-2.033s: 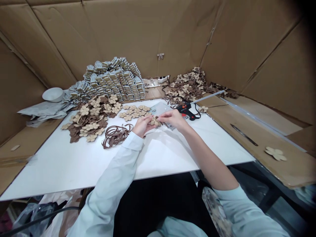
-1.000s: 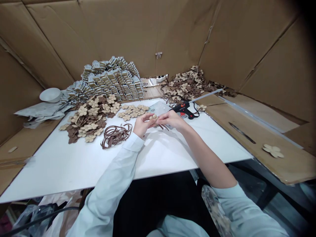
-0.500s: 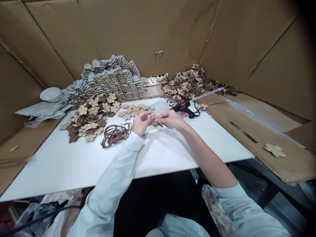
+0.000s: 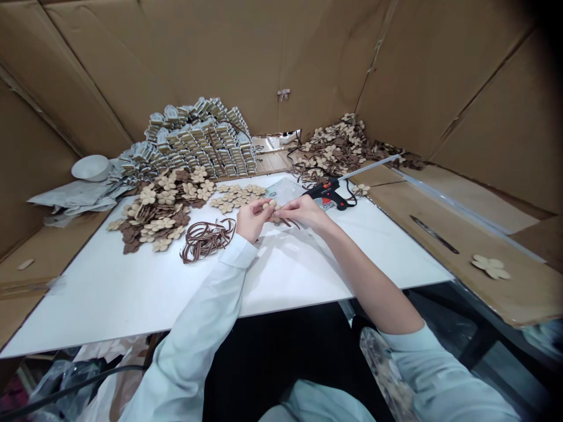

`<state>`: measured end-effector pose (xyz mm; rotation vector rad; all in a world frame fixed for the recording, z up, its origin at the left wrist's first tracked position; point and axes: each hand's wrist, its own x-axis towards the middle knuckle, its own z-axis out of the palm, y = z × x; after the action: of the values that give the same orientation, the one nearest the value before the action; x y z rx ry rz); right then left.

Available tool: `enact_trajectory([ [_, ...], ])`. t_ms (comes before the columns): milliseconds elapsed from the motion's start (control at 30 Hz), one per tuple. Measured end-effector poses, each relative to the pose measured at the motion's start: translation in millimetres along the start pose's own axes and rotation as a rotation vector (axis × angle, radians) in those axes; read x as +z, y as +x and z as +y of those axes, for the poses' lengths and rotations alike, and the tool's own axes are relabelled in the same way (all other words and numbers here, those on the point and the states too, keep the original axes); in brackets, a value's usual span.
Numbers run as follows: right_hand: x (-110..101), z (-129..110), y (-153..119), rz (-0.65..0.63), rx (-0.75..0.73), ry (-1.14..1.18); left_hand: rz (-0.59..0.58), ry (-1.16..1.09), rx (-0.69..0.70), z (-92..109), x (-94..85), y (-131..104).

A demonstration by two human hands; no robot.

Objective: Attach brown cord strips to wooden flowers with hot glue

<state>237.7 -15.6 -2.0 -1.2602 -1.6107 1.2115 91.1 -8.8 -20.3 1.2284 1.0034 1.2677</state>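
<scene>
Just over the white board (image 4: 176,293), my left hand (image 4: 252,220) pinches a small beige flower (image 4: 272,205) from the left. My right hand (image 4: 303,212) meets it from the right, its fingers closed at the flower's edge. Brown cord ends (image 4: 290,223) stick out below the right fingers; how they join the flower is hidden. Left of my hands lies a loose bundle of brown cord (image 4: 207,240). Beige flower cut-outs (image 4: 237,198) are spread flat behind my left hand. A black hot glue gun (image 4: 328,192) with a clear glue stick rests behind my right hand.
A heap of beige and brown flowers (image 4: 158,211) sits at the left, before stacked small packets (image 4: 206,140). Finished-looking flowers with cords (image 4: 338,143) pile up at the back right. A white bowl (image 4: 90,168), a thin blade (image 4: 434,234) and a single flower (image 4: 490,266) lie at the sides.
Almost nothing differs. Both hands stay at the flower with only slight finger movement, and the view has shifted very slightly.
</scene>
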Motion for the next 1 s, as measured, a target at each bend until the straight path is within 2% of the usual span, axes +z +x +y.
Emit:
enact_trajectory([
  [333, -0.3, 3.6, 2.6, 0.012, 0.004, -0.004, -0.001, -0.041, -0.030, 6.0, 2.6, -4.4],
  [600, -3.4, -2.7, -1.0, 0.008, 0.014, 0.020, -0.039, -0.050, -0.004, 2.9, 0.0, -1.8],
  [1000, -7.2, -0.9, 0.7, 0.041, 0.013, 0.000, -0.013, -0.094, -0.021, 5.5, -1.2, -0.9],
])
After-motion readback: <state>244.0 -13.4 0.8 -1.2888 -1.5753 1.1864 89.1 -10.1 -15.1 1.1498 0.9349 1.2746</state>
